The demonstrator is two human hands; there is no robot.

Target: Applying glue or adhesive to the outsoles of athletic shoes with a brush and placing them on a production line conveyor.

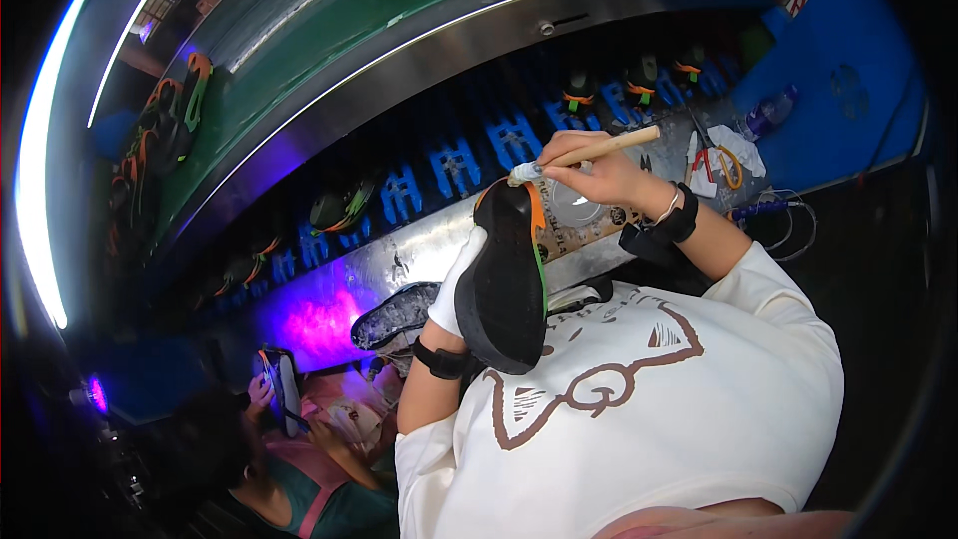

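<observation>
My left hand (462,284), in a white glove, grips a black shoe (504,289) with orange and green edging. The shoe is held up in front of my chest, its dark sole facing me. My left fingers are mostly hidden behind it. In my bare right hand (604,175) is a brush (621,144) with a pale wooden handle, fingers closed round it near the bristles. The whitish brush head touches or nearly touches the shoe's far end, by the orange edge. A clear round bowl (571,205) sits just below my right hand, on brown cardboard (599,230).
Red-handled pliers (705,154), orange-handled scissors (736,168) and a purple bottle (773,112) lie at the right. Another dark sole (394,317) rests on the metal bench (429,245). Blue racks (454,168) carry shoes beyond. A co-worker (309,474) holds a shoe at lower left.
</observation>
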